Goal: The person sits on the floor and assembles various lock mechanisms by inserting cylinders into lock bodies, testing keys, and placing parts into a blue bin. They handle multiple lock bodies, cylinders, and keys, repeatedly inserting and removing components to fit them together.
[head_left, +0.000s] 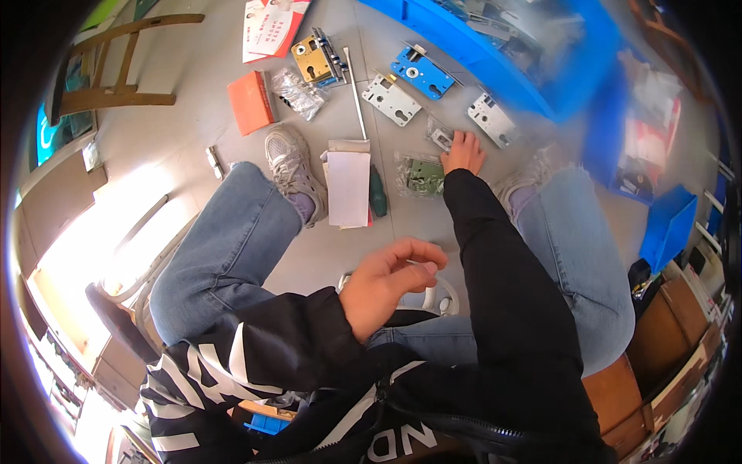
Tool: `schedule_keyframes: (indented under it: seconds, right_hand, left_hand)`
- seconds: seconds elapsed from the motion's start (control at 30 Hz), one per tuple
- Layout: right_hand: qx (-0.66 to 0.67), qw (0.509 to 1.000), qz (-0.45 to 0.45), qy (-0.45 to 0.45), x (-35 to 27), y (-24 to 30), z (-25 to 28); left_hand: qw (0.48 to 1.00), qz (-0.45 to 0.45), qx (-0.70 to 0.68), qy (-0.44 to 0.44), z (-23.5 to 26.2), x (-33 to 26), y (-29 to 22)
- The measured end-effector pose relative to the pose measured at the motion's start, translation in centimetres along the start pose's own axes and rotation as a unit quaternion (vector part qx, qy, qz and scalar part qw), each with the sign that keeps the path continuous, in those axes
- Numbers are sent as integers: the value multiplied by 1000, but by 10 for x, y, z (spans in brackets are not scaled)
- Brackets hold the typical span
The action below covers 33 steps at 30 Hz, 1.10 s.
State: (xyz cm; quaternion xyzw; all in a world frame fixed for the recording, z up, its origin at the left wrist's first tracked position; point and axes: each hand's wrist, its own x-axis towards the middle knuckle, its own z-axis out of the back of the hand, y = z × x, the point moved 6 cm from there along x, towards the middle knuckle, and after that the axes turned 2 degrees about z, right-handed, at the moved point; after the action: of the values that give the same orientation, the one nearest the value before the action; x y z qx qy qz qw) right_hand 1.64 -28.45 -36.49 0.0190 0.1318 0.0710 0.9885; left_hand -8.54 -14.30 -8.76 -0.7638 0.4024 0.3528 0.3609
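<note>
My right hand (464, 153) reaches down to the floor, fingers slightly apart, its fingertips at a small silver metal part (442, 139) in clear plastic. Whether they touch it is hard to tell. Just left of this hand lies a green lock case (423, 176) in a clear bag. Beyond it lie a silver lock case (392, 99), a blue lock case (421, 72) and another silver lock case (491, 120). My left hand (390, 282) hovers over my lap, loosely curled, nothing visible in it. Between my feet rests a white box (348, 188) beside a dark green handle (377, 193).
Farther off are a gold lock case (311, 59), a thin metal rod (355, 93), a bag of small parts (299, 93), an orange box (250, 103) and leaflets (270, 29). A large blue bin (533, 85) curves across the upper right. A wooden chair (116, 99) stands at left.
</note>
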Motion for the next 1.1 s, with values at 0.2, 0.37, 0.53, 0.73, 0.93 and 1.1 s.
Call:
schedule_keyframes:
  seconds: [0.2,0.37,0.53,0.73,0.93,1.1]
  right_hand:
    - [143,990,-20,7,-17,-29,-4]
    - [164,984,-68,2,-31,-42,2]
    - [87,990,109,-14,-55,-10,10]
    - [71,996,26,41,-63,10,23]
    - [304,894,226,-239,2,72,169]
    - [275,887,181,-322,100,31,226]
  left_hand:
    - [1000,1,9,5,-1,1,3]
    - [994,23,82,63,-7,0,14]
    - [981,62,90,163,-22,-3,37]
    - [981,16,98,166,-22,0,35]
    - [974,-9,155,165,-20,3,15]
    - [990,26,96,101,-3,9,11]
